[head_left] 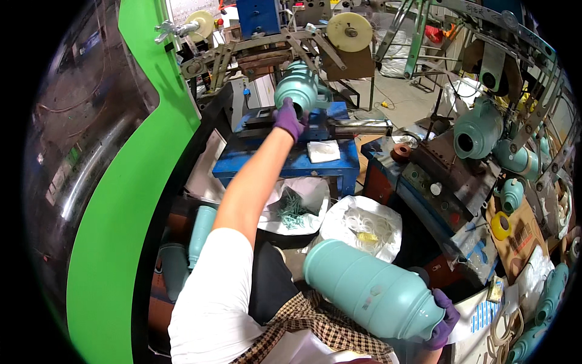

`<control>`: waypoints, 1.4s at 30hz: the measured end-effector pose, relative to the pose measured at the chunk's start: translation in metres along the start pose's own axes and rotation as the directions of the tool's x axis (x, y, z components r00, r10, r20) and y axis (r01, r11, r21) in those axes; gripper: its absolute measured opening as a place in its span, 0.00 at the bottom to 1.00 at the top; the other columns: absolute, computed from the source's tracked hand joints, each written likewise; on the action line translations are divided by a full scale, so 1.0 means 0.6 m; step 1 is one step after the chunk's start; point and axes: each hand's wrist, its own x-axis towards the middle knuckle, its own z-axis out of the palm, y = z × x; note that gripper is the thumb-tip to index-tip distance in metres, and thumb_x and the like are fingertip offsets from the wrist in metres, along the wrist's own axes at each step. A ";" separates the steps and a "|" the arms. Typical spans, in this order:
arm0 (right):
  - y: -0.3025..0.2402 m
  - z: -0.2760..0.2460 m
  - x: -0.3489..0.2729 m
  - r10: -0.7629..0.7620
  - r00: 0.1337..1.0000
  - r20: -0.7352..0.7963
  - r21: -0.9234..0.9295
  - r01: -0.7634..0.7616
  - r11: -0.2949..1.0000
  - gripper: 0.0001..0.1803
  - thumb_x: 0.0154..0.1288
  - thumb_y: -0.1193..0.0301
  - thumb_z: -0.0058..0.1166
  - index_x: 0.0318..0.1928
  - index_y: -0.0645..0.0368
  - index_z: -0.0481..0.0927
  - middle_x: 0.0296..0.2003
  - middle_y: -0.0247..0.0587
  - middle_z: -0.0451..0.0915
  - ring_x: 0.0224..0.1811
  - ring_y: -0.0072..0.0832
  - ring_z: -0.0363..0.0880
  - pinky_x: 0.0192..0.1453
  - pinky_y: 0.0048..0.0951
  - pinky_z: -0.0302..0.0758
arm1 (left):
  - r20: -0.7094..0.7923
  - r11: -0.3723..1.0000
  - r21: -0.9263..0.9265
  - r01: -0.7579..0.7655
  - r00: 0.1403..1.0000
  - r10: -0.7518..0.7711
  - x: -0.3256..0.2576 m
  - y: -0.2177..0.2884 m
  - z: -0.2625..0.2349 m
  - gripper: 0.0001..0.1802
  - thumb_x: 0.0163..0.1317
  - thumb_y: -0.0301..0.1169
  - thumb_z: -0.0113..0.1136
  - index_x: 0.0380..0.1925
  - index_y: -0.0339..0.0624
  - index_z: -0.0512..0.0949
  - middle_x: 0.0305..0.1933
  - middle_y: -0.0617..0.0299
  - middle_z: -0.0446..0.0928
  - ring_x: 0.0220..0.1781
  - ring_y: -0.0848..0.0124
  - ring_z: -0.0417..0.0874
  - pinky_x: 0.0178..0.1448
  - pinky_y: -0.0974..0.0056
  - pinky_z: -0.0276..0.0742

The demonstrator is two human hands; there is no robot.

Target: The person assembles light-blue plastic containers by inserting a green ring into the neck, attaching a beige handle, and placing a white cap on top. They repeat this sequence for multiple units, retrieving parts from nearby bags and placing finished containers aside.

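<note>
Far ahead, my left hand (287, 119) grips a teal flask (297, 88) over the blue bench (285, 164), machinery crowding close, while my right hand (444, 326) holds another flask (370, 297) near my lap.

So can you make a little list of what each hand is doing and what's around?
left hand: purple-gloved left hand grips a teal plastic flask shell on the blue machine stand
right hand: purple-gloved right hand holds a second, larger-looking teal flask shell lying sideways over the lap
nearby: white bags of small parts, more teal shells on the right rack
</note>
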 end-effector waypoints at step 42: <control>-0.110 0.109 0.142 -0.564 0.652 0.507 -0.679 0.705 0.205 0.30 0.54 0.75 0.59 0.60 0.43 0.83 0.21 0.39 0.79 0.16 0.38 0.76 0.22 0.38 0.72 | 0.714 0.040 0.608 -0.793 0.568 0.408 -0.424 0.042 -0.319 0.21 0.75 0.46 0.52 0.59 0.45 0.71 0.57 0.59 0.72 0.53 0.70 0.76 0.39 0.70 0.76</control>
